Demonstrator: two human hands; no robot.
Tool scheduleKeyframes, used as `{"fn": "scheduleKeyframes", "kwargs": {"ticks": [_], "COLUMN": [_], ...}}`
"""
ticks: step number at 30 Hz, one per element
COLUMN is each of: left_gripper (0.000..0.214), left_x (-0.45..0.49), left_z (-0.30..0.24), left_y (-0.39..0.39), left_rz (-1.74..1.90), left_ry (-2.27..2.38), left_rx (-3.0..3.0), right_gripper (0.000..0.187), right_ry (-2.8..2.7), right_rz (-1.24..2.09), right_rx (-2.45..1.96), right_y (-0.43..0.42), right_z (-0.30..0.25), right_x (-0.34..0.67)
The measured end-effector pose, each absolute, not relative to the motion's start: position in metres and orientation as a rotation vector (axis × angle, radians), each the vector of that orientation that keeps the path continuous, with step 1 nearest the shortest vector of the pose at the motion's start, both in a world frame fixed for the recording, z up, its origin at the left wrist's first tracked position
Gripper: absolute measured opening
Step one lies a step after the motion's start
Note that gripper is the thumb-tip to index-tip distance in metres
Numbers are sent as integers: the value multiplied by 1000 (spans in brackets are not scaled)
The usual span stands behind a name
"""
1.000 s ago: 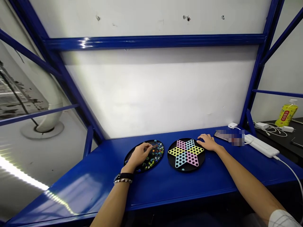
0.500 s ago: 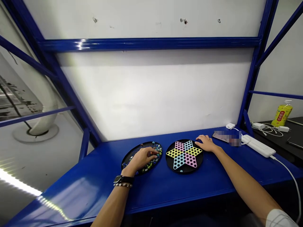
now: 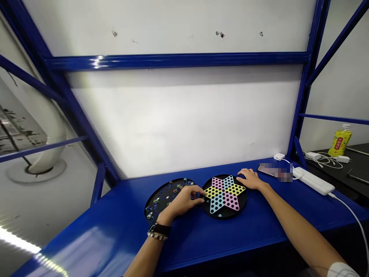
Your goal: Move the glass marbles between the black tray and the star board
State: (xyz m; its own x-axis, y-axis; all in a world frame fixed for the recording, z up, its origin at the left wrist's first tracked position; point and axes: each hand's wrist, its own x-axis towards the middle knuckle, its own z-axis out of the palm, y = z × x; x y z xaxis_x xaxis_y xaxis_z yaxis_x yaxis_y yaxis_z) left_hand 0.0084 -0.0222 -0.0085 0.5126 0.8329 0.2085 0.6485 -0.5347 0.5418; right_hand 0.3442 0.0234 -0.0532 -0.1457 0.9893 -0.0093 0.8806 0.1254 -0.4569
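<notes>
A round black Chinese checkers board point(image 3: 244, 200) with a pink, blue and yellow star of holes lies on the blue table. To its left is a black oval tray point(image 3: 163, 192) with many coloured glass marbles point(image 3: 149, 212), partly covered by my left hand. My left hand point(image 3: 184, 201) is over the tray's right side, thumb and forefinger pinched at the board's left rim. What sits between the fingertips looks like a marble, though it barely shows. My right hand point(image 3: 250, 179) rests with fingers spread at the board's upper right edge, holding nothing.
A phone point(image 3: 266, 170), a white power strip point(image 3: 314, 181) and a small white charger point(image 3: 279, 156) lie at the right of the blue table point(image 3: 115, 227). A yellow-labelled bottle point(image 3: 340, 142) and white cables point(image 3: 328, 158) are on a black table beyond. Blue frame bars surround the white panel.
My left hand has moved right, from among the marbles in the tray to the board's left rim, fingers pinched. My right hand stays at the board's edge. The view has shifted slightly.
</notes>
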Motion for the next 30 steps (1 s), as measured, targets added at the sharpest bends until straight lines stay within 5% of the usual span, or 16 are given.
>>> {"fn": "scheduleKeyframes", "kwargs": {"ticks": [7, 19, 30], "left_gripper": [42, 39, 56], "left_x": [-32, -35, -66], "left_z": [-27, -42, -23], "left_y": [0, 5, 38], "left_rz": [910, 633, 894], "left_ry": [1552, 1644, 1745], "left_rx": [2226, 2282, 2085], "right_gripper": [46, 46, 47], "right_ry": [-2100, -2124, -2120], "right_rz": [543, 511, 523], "right_rx": [-1821, -1856, -1849], "right_y": [23, 23, 23], "right_z": [-53, -52, -53], "right_x": [344, 344, 344]}}
